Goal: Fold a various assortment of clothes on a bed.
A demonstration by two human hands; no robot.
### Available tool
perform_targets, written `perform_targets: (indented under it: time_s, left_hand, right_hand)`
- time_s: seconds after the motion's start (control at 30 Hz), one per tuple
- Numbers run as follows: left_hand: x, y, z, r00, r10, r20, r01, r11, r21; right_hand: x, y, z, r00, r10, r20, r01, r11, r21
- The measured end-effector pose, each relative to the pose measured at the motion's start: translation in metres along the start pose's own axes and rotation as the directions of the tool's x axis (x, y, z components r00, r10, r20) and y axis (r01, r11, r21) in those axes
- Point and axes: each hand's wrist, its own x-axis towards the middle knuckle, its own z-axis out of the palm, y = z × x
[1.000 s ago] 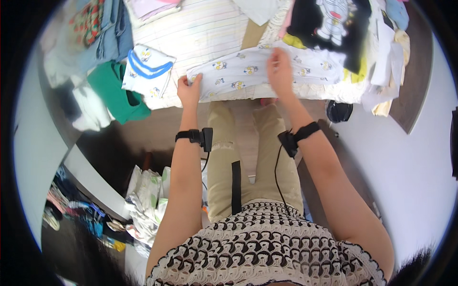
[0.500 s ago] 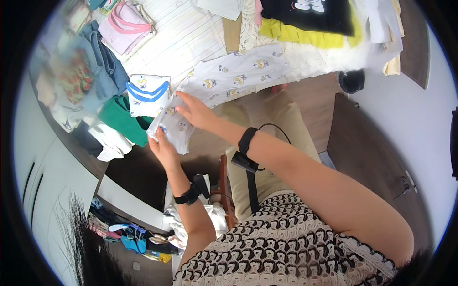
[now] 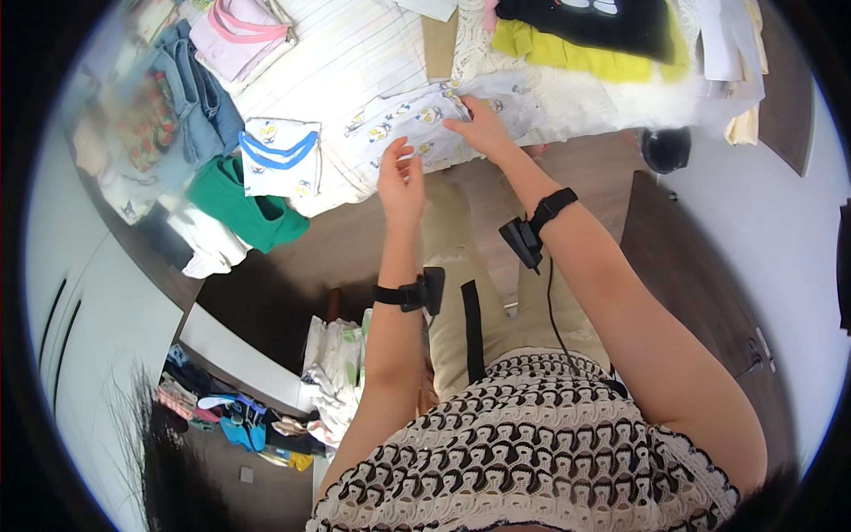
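A white printed garment (image 3: 390,127), probably pyjama trousers, lies folded over lengthwise along the near edge of the bed. My right hand (image 3: 486,133) rests on its right part, thumb and fingers apart on the cloth. Just in front of the garment's left part is my left hand (image 3: 403,184), its fingers loosely bent and apart with nothing in them. A folded white top (image 3: 282,182) with blue neck trim and a similar print sits to the left.
Left of the folded top are a green garment (image 3: 239,208), a white cloth (image 3: 208,248) and blue jeans (image 3: 199,97). A pink folded top (image 3: 232,40) lies farther back. Black (image 3: 594,31) and yellow (image 3: 567,53) clothes occupy the far right of the bed (image 3: 355,53).
Both hands have moved right. My left hand has let go of the garment's left end, which is now folded back to the right onto the rest of it.
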Motion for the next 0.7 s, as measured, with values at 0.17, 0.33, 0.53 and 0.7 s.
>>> perform_targets:
  time_s: [0.17, 0.33, 0.53, 0.7]
  left_hand:
    - [0.011, -0.032, -0.044, 0.993, -0.053, -0.108, 0.076, 0.973, 0.217]
    - [0.039, -0.072, -0.06, 0.99, -0.094, -0.107, 0.126, 0.931, 0.344]
    - [0.054, -0.081, -0.048, 0.977, -0.178, -0.117, 0.2, 0.956, 0.214]
    - [0.056, -0.084, -0.035, 0.966, -0.2, -0.165, 0.216, 0.972, 0.087]
  right_hand:
    - [-0.007, 0.012, 0.01, 0.983, -0.143, -0.119, 0.145, 0.989, 0.006]
    - [-0.015, 0.02, -0.009, 0.979, -0.116, -0.167, 0.121, 0.993, 0.017]
    - [-0.019, 0.026, -0.02, 0.945, -0.112, -0.308, 0.183, 0.96, 0.213]
    - [-0.013, 0.029, -0.027, 0.948, -0.088, -0.307, 0.14, 0.979, 0.15]
